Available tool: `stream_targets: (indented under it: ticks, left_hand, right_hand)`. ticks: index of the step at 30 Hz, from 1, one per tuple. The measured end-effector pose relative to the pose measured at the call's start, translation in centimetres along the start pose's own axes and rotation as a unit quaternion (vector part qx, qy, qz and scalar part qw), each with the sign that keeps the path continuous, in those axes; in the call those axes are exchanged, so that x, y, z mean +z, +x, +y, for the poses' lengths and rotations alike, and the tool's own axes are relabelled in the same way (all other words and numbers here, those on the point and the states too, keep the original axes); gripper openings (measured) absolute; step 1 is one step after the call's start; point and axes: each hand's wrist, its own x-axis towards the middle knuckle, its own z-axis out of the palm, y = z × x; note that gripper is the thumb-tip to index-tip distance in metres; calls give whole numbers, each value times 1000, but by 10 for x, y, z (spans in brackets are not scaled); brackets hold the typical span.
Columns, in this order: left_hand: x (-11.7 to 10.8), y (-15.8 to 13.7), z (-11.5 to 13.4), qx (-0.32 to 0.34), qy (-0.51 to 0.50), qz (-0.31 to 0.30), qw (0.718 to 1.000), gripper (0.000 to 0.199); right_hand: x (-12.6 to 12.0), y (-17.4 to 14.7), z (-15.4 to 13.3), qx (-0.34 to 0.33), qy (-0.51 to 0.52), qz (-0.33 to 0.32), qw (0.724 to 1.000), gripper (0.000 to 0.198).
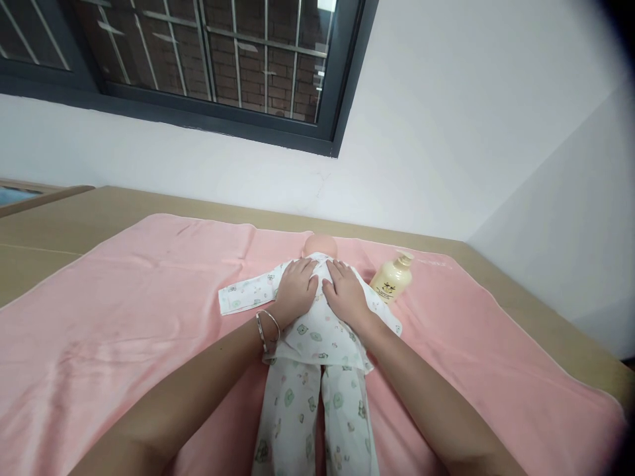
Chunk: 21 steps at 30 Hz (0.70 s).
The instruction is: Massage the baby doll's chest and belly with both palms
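Note:
A baby doll (321, 245) lies on the pink cloth, dressed in a white printed top (317, 337) and matching trousers (297, 410). Only the rounded crown of its head shows beyond the collar. Flat on the left side of the top's upper part rests my left hand (296, 288), fingers stretched toward the collar. My right hand (346, 294) lies flat on the right side, its fingers also extended, with a narrow gap between the two thumbs. One sleeve (248, 291) spreads out to the left; the other is partly hidden behind my right forearm.
A cream pump bottle (393, 277) leans or lies beside the doll's right-hand sleeve. The pink cloth (163, 291) has loose folds and covers much of a wooden surface (114, 205). Behind stand a white wall (421, 132) and a dark-framed barred window (223, 109).

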Motion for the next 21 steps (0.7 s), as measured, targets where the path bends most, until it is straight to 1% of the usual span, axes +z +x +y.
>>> stream_targets:
  ticks: [4, 7, 9, 12, 14, 17, 19, 21]
  left_hand:
    - [0, -4, 2, 7, -13, 52, 999, 31]
    - [0, -8, 5, -3, -6, 90, 996, 23]
    - [-2, -9, 8, -15, 3, 97, 995, 20]
    - [-4, -8, 9, -43, 18, 81, 996, 22]
    - [-2, -5, 7, -52, 26, 57, 997, 30]
    - [1, -1, 0, -35, 29, 18, 999, 38]
    - [2, 0, -3, -17, 25, 1, 1000, 39]
    - [2, 0, -2, 2, 22, -6, 1000, 38]
  right_hand:
    - [0, -4, -2, -8, -1, 37, 999, 44]
    - [1, -10, -7, 10, -3, 77, 997, 38]
    - [1, -12, -10, 30, -5, 87, 996, 37]
    - [-2, -12, -12, 64, -7, 70, 995, 40]
    - [-3, -9, -11, 66, -7, 46, 997, 44]
    - [-1, -4, -4, 24, 3, 7, 1000, 50]
    - [1, -1, 1, -3, 11, -12, 1000, 52]
    - [2, 1, 3, -16, 12, -17, 1000, 52]
